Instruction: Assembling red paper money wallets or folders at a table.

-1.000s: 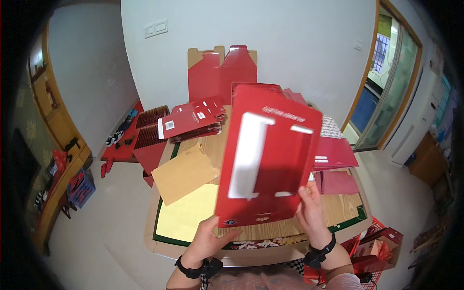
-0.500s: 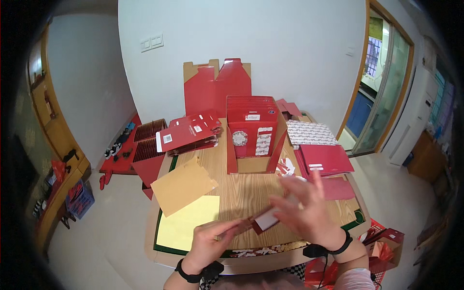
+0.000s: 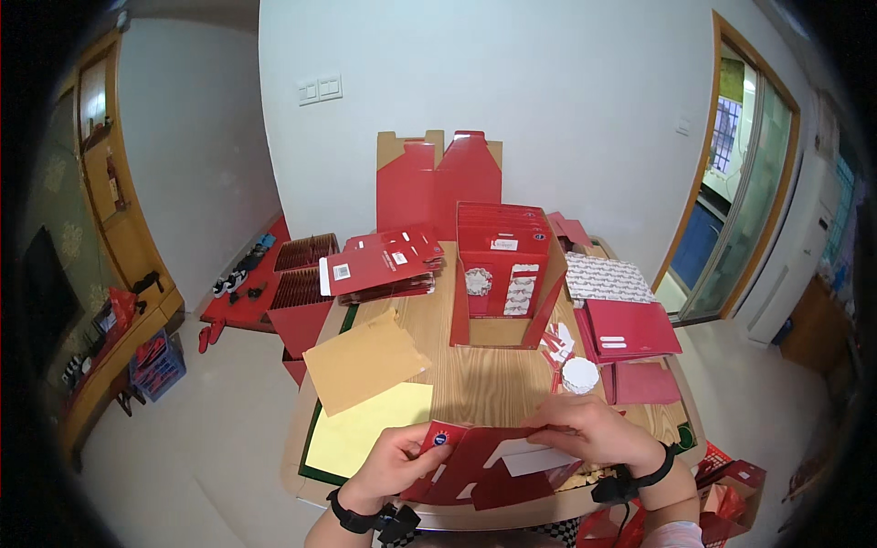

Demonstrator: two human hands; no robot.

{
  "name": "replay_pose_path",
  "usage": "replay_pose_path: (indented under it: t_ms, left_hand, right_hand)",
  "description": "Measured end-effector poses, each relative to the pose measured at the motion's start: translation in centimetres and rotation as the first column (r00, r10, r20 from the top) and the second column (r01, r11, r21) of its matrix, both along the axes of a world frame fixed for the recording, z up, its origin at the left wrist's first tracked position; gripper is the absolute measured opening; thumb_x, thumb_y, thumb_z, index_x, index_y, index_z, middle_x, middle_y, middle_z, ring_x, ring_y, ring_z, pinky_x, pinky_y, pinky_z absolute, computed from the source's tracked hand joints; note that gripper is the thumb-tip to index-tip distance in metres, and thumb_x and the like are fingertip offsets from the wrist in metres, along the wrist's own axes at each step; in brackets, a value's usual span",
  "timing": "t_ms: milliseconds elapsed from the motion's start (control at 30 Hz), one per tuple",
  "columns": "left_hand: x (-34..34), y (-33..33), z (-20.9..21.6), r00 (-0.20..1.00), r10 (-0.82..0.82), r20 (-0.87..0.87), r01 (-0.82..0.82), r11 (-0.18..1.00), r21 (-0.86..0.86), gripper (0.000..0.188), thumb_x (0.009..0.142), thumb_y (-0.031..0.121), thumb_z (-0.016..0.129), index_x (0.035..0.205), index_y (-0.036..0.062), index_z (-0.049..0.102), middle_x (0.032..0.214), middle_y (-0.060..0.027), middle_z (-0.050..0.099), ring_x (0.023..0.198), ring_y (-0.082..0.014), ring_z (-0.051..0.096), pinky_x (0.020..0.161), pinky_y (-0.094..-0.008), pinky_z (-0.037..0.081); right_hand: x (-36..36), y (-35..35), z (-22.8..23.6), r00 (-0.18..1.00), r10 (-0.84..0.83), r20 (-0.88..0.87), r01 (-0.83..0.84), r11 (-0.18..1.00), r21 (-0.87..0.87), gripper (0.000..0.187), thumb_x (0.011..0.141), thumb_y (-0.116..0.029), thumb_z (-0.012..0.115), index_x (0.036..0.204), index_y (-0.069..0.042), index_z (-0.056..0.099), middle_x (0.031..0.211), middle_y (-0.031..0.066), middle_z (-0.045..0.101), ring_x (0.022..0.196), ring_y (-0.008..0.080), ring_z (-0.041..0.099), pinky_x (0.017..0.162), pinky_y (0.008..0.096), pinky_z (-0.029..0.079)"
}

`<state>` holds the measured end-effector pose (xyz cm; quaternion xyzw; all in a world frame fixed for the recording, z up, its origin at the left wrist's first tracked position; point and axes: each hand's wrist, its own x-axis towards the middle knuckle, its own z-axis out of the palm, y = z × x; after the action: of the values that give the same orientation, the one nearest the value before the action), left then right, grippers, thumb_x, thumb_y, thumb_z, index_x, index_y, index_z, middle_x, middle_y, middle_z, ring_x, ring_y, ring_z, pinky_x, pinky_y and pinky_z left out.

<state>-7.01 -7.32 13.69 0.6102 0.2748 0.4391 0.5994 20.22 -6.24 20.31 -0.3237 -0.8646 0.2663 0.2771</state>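
Held red card: smooth paperboard. Tabletop: wood-grained. Yellow sheet: matt paper.

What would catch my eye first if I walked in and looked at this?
Probably the open red box packed with red cards, standing upright on the wooden table. Nearest you, the left hand grips a folded red card piece, with the right hand at its white part. A bright yellow sheet lies at the table's left.
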Motion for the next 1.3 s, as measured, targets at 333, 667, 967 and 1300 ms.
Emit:
replay_pose_path:
  t_ms: [333, 667, 967, 1300]
  left_hand:
    - [2.3, -0.7, 0.3, 0.963, 0.023, -0.27, -0.007, 0.998, 0.063, 0.026, 0.09, -0.001, 0.057, 0.114, 0.001, 0.064, 0.093, -0.0065, 0.07, 0.08, -0.008, 0.063, 0.071, -0.0231, 0.053]
    - [3.2, -1.5, 0.7, 0.952, 0.17, -0.253, -0.128, 0.976, 0.175, 0.021, 0.09, -0.003, 0.057, 0.109, -0.0015, 0.065, 0.097, -0.01, 0.071, 0.087, -0.013, 0.067, 0.074, -0.0254, 0.057]
    - [2.6, -1.7, 0.2, 0.957, 0.118, -0.263, -0.084, 0.987, 0.137, 0.023, 0.09, -0.004, 0.055, 0.111, -0.0018, 0.064, 0.1, -0.0108, 0.07, 0.086, -0.0122, 0.067, 0.077, -0.0249, 0.055]
    - [2.5, -2.1, 1.0, 0.937, 0.111, -0.332, -0.043, 0.977, 0.207, 0.024, 0.089, -0.006, 0.055, 0.11, -0.0018, 0.064, 0.101, -0.0106, 0.07, 0.086, -0.0126, 0.067, 0.077, -0.0244, 0.054]
  right_hand:
    - [0.8, -0.3, 0.1, 1.0, 0.021, 0.021, -0.019, 0.994, -0.107, 0.017, 0.091, -0.015, 0.06, 0.101, -0.003, 0.067, 0.079, 0.0136, 0.062, 0.073, 0.0286, 0.061, 0.065, 0.0363, 0.048]
    - [1.5, 1.0, 1.1, 0.948, 0.283, 0.144, -0.168, 0.832, -0.529, 0.037, 0.099, -0.021, 0.047, 0.132, -0.004, 0.052, 0.117, 0.0112, 0.064, 0.102, 0.0165, 0.06, 0.089, 0.0284, 0.045]
    - [1.3, 1.4, 0.1, 0.941, 0.322, 0.102, -0.217, 0.809, -0.546, 0.042, 0.099, -0.03, 0.048, 0.132, -0.005, 0.051, 0.112, 0.0151, 0.065, 0.097, 0.0213, 0.062, 0.084, 0.0324, 0.047]
    - [1.2, 1.4, 1.1, 0.924, 0.374, 0.077, -0.248, 0.743, -0.622, 0.041, 0.096, -0.03, 0.052, 0.126, -0.002, 0.055, 0.102, 0.016, 0.066, 0.088, 0.0202, 0.062, 0.077, 0.0325, 0.048]
